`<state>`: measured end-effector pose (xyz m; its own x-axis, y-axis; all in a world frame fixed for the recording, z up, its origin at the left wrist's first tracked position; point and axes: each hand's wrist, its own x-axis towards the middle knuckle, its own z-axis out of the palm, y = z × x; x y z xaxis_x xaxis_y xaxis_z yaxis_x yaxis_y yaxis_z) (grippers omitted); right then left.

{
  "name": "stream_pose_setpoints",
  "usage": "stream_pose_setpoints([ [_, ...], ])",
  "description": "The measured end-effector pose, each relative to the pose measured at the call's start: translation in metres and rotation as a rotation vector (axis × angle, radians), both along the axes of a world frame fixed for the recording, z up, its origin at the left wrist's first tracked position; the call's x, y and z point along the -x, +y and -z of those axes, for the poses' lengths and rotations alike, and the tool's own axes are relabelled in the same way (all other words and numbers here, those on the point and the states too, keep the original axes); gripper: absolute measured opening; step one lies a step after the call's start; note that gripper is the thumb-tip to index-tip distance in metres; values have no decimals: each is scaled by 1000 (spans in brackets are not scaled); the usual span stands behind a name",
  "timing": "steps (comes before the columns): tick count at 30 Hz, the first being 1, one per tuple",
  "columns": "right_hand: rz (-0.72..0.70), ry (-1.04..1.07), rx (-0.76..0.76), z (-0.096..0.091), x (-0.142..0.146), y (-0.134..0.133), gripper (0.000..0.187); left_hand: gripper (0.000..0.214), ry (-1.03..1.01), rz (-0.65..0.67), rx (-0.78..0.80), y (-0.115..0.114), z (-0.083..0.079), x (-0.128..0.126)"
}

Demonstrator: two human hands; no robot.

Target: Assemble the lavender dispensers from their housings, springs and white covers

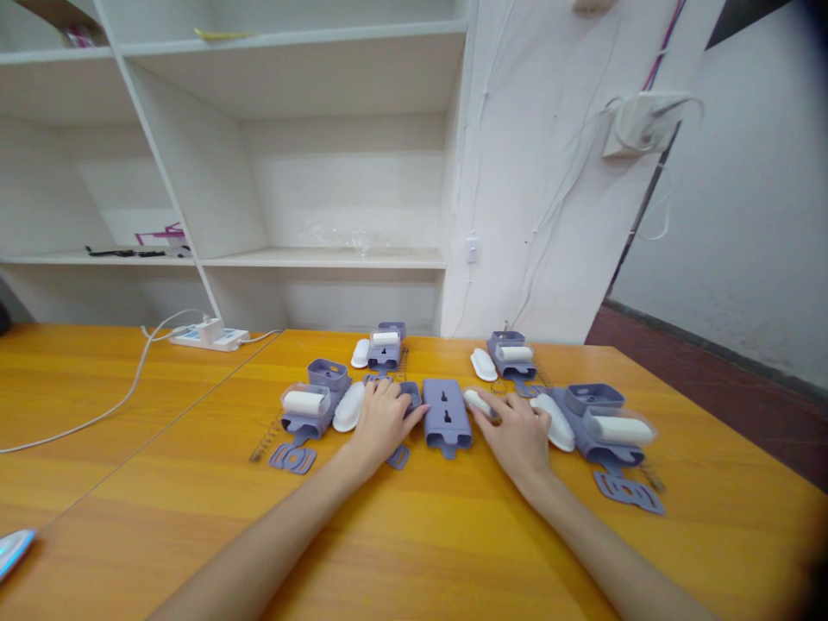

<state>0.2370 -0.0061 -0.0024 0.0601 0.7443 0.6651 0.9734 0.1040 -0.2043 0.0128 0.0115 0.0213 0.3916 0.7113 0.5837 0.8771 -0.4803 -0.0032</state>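
Note:
A purple plastic housing [446, 416] with keyhole slots lies flat on the wooden table between my two hands. My left hand [383, 420] rests palm down over smaller purple parts just left of it, fingers curled and thumb touching the housing's left edge. My right hand [514, 429] lies to the housing's right, its fingers closed round a small white oval piece [477, 400]. What my left fingers grip, if anything, is hidden.
Several sets of purple holders with white rollers [304, 403], white oval caps [349, 407], flat purple plates [629, 492] and springs [264, 442] lie around. A white power strip [208, 335] with cable sits at back left. White shelves [323, 257] stand behind the orange table [414, 535].

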Motion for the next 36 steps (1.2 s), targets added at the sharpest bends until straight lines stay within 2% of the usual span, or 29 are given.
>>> stream_pose_setpoints([
  [7,31,-75,46,0,-1,-6,28,36,52,9,-40,-7,2,2],
  [13,57,-114,68,2,-1,-8,29,34,88,2,-83,-20,-7,0],
  [18,-19,-160,15,1,2,-9,33,36,100,179,-66,-42,-9,-20],
  [20,-78,-188,9,-1,3,-10,31,43,117,268,-40,-49,-4,-29],
  [23,-106,-204,12,-3,4,-12,27,50,102,319,21,-56,5,-38],
  [28,-87,-185,27,-6,5,-14,24,46,51,316,72,-58,13,-38],
  [33,-54,-174,66,-8,5,-15,27,31,-8,280,121,-61,9,-36],
  [36,-27,-184,78,-7,5,-12,32,32,-30,254,133,-61,6,-37],
])
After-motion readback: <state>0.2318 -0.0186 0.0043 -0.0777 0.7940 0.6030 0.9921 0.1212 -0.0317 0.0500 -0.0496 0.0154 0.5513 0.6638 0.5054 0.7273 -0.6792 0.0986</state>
